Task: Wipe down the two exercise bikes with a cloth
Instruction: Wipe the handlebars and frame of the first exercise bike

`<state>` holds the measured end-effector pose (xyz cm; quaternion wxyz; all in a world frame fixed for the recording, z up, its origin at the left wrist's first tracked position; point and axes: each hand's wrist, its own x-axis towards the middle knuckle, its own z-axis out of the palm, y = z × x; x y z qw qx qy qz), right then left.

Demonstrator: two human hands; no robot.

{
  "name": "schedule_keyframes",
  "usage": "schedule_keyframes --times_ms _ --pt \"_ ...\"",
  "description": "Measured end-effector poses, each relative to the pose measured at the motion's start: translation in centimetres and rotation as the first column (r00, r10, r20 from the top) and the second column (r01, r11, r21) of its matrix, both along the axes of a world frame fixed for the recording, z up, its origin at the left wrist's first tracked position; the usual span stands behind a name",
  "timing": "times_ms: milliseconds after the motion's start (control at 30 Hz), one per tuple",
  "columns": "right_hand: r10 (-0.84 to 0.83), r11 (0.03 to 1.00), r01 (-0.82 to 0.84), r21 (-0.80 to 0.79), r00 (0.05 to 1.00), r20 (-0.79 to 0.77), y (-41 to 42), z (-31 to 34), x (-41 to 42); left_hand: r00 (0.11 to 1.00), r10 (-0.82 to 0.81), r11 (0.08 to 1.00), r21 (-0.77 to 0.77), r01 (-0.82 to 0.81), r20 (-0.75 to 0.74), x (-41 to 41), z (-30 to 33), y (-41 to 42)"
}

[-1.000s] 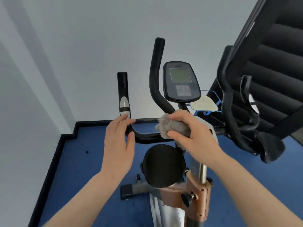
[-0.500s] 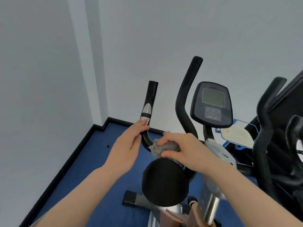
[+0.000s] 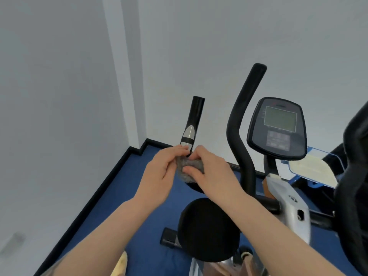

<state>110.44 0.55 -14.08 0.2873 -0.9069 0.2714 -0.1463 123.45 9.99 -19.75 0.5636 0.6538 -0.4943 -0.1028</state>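
Nearest me, my right hand (image 3: 211, 172) and left hand (image 3: 161, 172) both pinch the grey cloth (image 3: 189, 166) bunched between them, just below the handlebar (image 3: 191, 128) (silver band above). Bunched so, it could slide off the curved bar.

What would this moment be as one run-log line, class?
step: wiping left handlebar | right hand: grips cloth | left hand: touches cloth at bar base | console: untouched

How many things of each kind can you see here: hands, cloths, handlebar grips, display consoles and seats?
Hands: 2, left hand and right hand, both holding the cloth
Cloths: 1, grey cloth
Handlebar grips: 2, short grip, tall curved grip
Display consoles: 1, console
Seats: 1, black seat
Total: 7
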Motion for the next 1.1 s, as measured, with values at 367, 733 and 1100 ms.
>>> schedule_keyframes --times_ms 367,733,1100 --pt "-0.2 0.98 0.2 -0.016 0.972 -0.124 1.8 0.9 1.1 0.948 -0.218 0.975 0.0 0.224 0.232 5.8 2.1 -4.7" --pt "-0.585 0.809 0.584 -0.061 0.791 -0.177 6.4 1.1 4.0 0.726 -0.492 0.832 0.014 0.555 0.481 9.8 3.4 -8.6" --pt "-0.857 0.515 0.854 -0.075 0.515 -0.019 9.6 -0.5 8.7 0.572 -0.633 0.668 -0.004 0.744 0.522 11.6 2.3 -10.4"
